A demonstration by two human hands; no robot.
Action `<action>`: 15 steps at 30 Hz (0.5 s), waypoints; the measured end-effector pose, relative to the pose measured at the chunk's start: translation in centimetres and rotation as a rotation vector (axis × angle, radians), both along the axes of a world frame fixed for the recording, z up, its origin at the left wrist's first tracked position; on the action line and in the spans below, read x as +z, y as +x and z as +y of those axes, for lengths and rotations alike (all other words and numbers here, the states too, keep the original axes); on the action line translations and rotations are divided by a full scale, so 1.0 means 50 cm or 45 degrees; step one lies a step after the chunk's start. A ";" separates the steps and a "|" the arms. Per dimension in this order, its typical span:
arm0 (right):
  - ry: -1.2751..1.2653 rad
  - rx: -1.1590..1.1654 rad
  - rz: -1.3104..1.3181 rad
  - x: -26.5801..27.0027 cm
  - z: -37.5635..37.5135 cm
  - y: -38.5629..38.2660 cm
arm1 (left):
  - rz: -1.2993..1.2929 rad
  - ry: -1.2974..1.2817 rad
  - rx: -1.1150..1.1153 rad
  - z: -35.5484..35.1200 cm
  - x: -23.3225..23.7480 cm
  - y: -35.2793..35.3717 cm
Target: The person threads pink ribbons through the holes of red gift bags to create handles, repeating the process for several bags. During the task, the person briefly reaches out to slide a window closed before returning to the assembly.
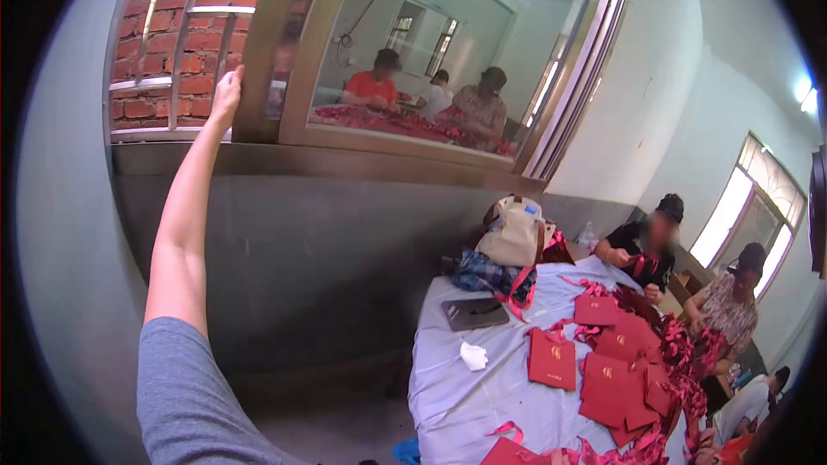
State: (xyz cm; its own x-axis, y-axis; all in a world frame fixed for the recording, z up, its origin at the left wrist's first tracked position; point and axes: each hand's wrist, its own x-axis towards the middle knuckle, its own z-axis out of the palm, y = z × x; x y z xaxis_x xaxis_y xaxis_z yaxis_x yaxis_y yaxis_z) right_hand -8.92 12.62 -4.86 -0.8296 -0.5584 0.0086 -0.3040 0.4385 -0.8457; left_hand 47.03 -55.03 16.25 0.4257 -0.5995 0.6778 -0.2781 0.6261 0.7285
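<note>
My left arm reaches up toward the window, and my left hand (227,96) is against the edge of the sliding window's metal frame (257,108). The fingers seem closed on that edge, though part of them is hidden. Left of the hand, a gap in the window shows metal bars (177,60) before a red brick wall (145,45). To the right, the glass pane (413,43) reflects people at a table. My right hand is out of view.
Below right stands a table with a white cloth (444,370), bearing red booklets (551,360), red ribbons (689,379), a dark flat case (475,313), crumpled tissue (473,356) and a cream bag (514,232). Several people sit along its far side, one in a black top (633,245).
</note>
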 end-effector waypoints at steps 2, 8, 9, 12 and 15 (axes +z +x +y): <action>0.004 -0.072 0.045 0.011 -0.005 0.007 | 0.002 0.038 0.358 0.042 0.010 0.006; -0.131 -0.060 -0.062 0.024 -0.015 0.019 | -1.377 -0.563 1.179 0.216 0.020 -0.101; -0.111 -0.097 -0.063 0.011 -0.012 0.012 | -1.571 -0.403 1.258 0.234 0.020 -0.117; 0.005 -0.150 0.016 0.032 -0.015 0.025 | -1.659 0.125 1.188 0.230 0.004 -0.089; -0.118 -0.163 -0.135 -0.001 -0.010 0.001 | -1.921 0.098 1.351 0.231 0.003 -0.045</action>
